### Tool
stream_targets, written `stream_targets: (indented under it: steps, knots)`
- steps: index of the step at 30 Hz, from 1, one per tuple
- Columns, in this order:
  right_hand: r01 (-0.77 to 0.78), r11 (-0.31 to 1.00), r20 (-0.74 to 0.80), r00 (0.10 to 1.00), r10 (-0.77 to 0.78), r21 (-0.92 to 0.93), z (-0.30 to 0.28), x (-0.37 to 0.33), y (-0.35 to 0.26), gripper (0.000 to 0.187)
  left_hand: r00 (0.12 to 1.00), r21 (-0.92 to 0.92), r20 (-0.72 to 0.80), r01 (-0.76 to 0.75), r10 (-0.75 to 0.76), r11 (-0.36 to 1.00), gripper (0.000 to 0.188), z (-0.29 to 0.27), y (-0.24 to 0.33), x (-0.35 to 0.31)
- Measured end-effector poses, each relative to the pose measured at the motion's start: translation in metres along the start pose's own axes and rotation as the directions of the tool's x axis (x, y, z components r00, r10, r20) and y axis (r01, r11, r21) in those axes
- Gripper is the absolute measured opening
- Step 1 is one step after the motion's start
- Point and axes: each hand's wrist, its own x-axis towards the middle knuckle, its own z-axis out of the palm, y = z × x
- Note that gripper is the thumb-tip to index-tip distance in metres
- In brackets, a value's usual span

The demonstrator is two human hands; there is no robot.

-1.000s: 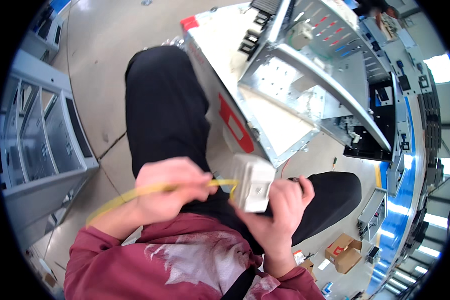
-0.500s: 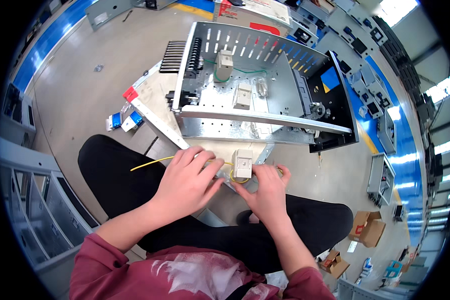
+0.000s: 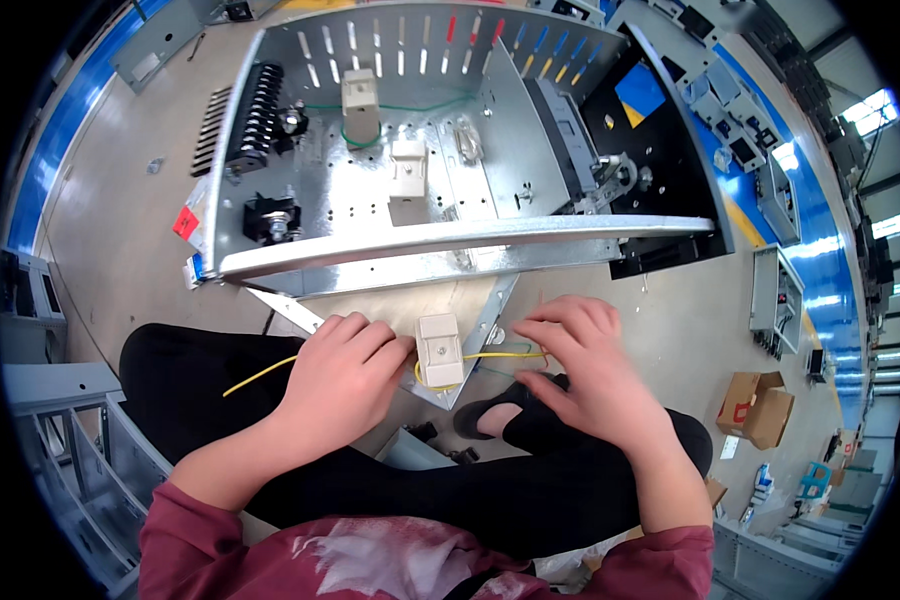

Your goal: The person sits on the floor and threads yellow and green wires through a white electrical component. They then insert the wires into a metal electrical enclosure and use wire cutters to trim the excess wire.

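Head view: our left hand [image 3: 350, 365] curls over smooth yellow wire [image 3: 500, 354], its grip hidden from us; our right hand [image 3: 595, 370] spreads, fingers parted. Between the two sits a boxy cream block [image 3: 440, 350], over a pale, metal-edged surface [image 3: 470, 298]; beyond, a slotted metal enclosure [image 3: 450, 240] and grey floor [image 3: 120, 280].

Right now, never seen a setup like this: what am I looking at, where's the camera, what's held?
No robot here: just a person's bare left hand and right hand. A fisheye camera on the head looks down, so straight edges bend.

Between the hands is a beige block with a yellow wire looped round its lower part. The left hand is at the block's left side, its grip hidden; the right is open near one wire end.

Beyond, an open metal enclosure sits on a pale surface. Inside are two similar blocks and a green wire.
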Motion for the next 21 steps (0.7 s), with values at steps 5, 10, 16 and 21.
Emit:
stream_targets:
  steps: [5, 10, 16, 21]
  knots:
    - [-0.102, 0.992, -0.115, 0.987, 0.111, 0.078, 0.002, -0.008, 0.022, 0.067, 0.998, -0.048, -0.042, 0.046, -0.048, 0.998, 0.036, 0.0, 0.001, 0.004]
    - [0.006, 0.995, -0.101, 0.995, 0.004, 0.102, 0.0, -0.009, 0.041, 0.061, 0.985, -0.33, -0.159, 0.005, -0.061, 0.944, 0.078, -0.007, 0.002, 0.0]
    - [0.24, 0.97, -0.107, 0.964, -0.242, -0.033, 0.012, 0.011, 0.042, 0.048, 0.997, -0.328, 0.008, 0.069, -0.07, 0.942, 0.112, 0.006, 0.004, 0.016]
    - [0.335, 0.942, -0.044, 0.941, -0.336, -0.019, 0.022, 0.019, 0.046, 0.044, 0.974, -0.36, 0.144, 0.214, -0.172, 0.908, 0.091, 0.001, 0.009, 0.023]
